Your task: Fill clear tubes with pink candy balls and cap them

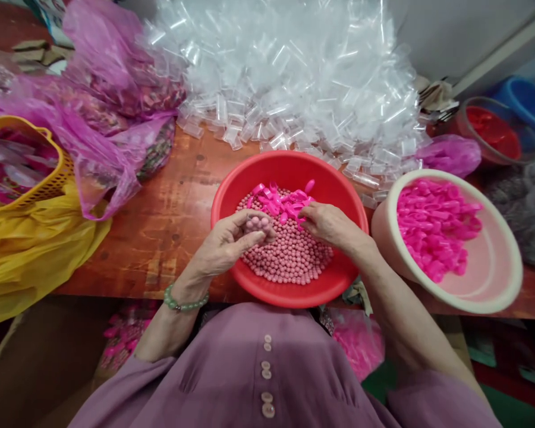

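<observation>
At the far left of the brown wooden table [173, 199] stands a yellow plastic basket with pierced sides [49, 191], which contains pink and whitish pieces; a yellow plastic bag [40, 255] is spread below it. Just beside, translucent purple plastic bags [111, 154] hold many small reddish pieces. Behind the middle lies a large heap of clear plastic cases [285, 77].

In front of this heap is the round red plastic basin [289, 296]. It contains small round dull-pink beads [289, 261], and bright pink plastic pieces [271, 202] lie upon them toward the far side. Above the basin, the left hand [229, 244] is closed around a cluster of dull-pink beads [258, 223]; whether a clear case encloses them, I cannot tell. The right hand [334, 226] has its fingers bent at the bright pink pieces; whether it pinches one, I cannot tell.

To the right, a round cream plastic tub [494, 304], tilted, contains many more bright pink pieces. Behind it are a transparent tub [531, 148] with something red inside and a blue plastic basin [528, 98].
</observation>
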A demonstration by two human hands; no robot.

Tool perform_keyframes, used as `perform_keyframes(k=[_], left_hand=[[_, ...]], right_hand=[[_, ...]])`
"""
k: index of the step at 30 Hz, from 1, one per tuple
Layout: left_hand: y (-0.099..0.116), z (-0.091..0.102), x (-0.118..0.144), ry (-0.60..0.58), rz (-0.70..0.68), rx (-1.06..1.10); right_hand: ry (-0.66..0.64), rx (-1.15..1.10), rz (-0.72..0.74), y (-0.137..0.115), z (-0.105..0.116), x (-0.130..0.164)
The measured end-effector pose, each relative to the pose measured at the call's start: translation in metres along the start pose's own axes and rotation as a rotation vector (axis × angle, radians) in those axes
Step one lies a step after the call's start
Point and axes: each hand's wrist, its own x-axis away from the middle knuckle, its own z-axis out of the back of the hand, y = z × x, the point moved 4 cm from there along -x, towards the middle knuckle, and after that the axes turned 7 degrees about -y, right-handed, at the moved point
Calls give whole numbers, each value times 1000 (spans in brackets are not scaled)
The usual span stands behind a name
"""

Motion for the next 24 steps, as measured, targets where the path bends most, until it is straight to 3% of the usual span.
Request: perform_keyframes(k=[7,13,16,19,21,24], left_hand=[[-4,-1,-8,-37,-3,156],[-10,9,-9,-50,60,301],[-11,12,-9,-53,68,333],[-11,12,-9,-49,72,345],[-12,11,-10,-38,65,345],[-11,10,-10,-29,45,337]], right_hand=[[-143,229,145,-24,-19,-42],[-44,165,256,-19,-22,-49],[232,-178,302,-10,-2,-39],[548,-744,260,4,17,-27],[677,-1133,171,12,22,-22],[753,-1567,139,8,23,-17]])
